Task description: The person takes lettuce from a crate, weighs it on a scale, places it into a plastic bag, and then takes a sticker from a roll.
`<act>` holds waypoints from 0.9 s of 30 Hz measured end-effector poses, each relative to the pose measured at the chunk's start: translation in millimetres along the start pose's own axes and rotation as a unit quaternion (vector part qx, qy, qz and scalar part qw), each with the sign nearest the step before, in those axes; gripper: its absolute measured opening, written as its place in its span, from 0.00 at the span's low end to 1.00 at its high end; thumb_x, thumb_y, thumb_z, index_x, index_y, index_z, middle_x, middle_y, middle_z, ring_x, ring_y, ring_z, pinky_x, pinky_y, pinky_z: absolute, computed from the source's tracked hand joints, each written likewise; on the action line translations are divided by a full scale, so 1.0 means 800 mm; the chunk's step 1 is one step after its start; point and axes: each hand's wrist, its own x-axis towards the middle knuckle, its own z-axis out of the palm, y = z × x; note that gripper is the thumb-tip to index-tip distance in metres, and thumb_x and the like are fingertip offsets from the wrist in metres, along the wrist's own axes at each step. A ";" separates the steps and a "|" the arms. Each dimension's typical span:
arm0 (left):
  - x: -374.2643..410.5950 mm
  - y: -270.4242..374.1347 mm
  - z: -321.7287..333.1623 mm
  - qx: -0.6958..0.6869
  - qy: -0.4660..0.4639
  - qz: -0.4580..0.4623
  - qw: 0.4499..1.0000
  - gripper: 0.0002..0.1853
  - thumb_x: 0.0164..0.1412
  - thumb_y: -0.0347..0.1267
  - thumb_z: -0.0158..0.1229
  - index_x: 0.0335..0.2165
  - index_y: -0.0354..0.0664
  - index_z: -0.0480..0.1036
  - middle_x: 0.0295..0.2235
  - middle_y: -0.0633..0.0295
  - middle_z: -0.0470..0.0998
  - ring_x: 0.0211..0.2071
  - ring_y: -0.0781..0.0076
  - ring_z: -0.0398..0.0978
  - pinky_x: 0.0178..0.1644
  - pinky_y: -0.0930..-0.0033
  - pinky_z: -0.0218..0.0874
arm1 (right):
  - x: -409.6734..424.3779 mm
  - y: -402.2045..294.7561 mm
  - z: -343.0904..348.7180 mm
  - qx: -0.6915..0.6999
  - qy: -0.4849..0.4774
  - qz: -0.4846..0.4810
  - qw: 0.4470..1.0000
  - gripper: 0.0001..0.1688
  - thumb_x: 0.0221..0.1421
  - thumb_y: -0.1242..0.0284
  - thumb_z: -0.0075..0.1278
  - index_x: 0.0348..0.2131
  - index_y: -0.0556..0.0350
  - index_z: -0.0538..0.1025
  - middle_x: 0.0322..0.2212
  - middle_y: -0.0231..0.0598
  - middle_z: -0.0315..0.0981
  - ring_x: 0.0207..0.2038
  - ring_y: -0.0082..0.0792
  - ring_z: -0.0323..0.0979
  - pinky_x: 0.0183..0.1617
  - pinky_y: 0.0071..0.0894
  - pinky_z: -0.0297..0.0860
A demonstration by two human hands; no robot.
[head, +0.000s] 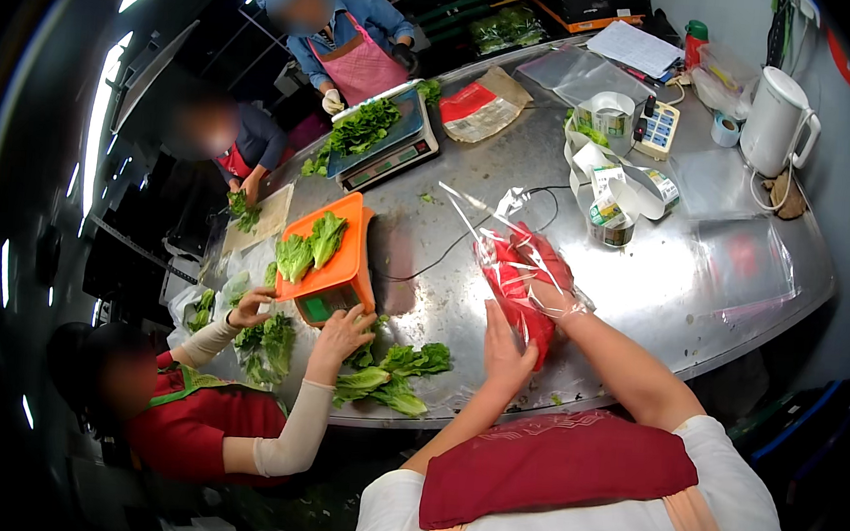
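Note:
My right hand [551, 299] is inside the mouth of a clear plastic bag [497, 219], among bright red material [519, 271] that shows through the film; its fingers are largely hidden. From the near left, my left hand [505, 343] presses on the lower part of the red material and bag. Whether the red material is cloth or a plastic bag, I cannot tell. Both hands are over the metal table [610, 335]. Left of them lie loose leaves of lettuce [389, 380]. A thin black cable [436, 255] runs on the table just beyond the bag.
A co-worker at the left touches an orange scale tray [331, 241] holding lettuce. Two more people stand farther off, near a digital scale [385, 146] piled with greens. Rolls of labels [608, 196], a power strip [658, 130], a white electric kettle [776, 126] and flat clear bags [746, 263] lie right.

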 end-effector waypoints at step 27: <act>-0.009 -0.083 -0.058 -0.303 -0.217 -0.327 0.868 0.16 0.59 0.36 0.47 0.30 0.33 0.74 0.26 0.58 0.77 0.28 0.75 0.73 0.34 0.75 0.62 | 0.000 -0.009 0.055 -0.587 -0.214 -0.204 0.754 0.33 0.38 0.66 0.54 0.47 0.55 0.68 0.53 0.52 0.55 0.56 0.51 0.55 0.58 0.45 0.54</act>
